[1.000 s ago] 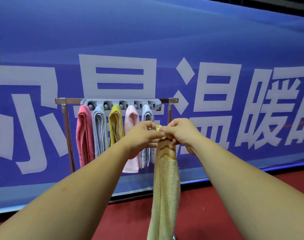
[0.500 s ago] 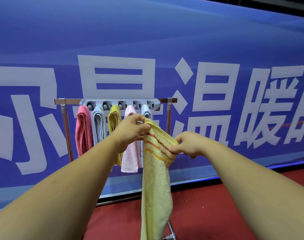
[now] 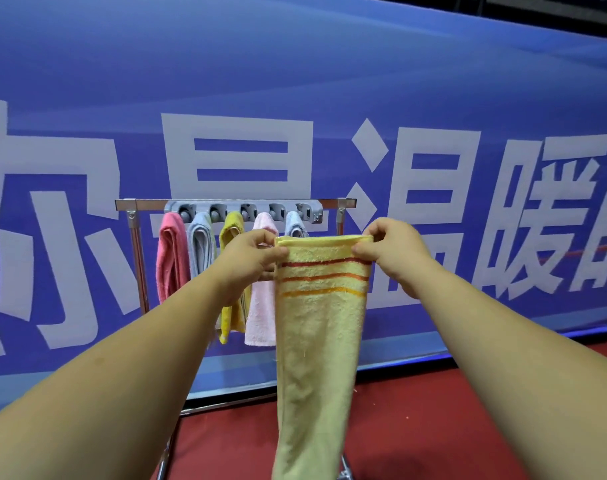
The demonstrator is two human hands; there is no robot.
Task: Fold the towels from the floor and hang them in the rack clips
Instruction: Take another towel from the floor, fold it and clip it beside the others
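The left hand (image 3: pixel 250 252) and right hand (image 3: pixel 388 249) each pinch a top corner of the yellow towel (image 3: pixel 321 323) in front of the rack (image 3: pixel 225 203); it looks soft, light and floppy, so the corners seem best to hold.

We read big white Chinese characters on the blue banner (image 3: pixel 295 81). 温 stands just above the right hand (image 3: pixel 388 249), 暖 farther to its right, then one cut off by the edge. Above the left hand (image 3: pixel 251 252) is what looks like 是, its foot hidden. Far to its left is a partial 尔.
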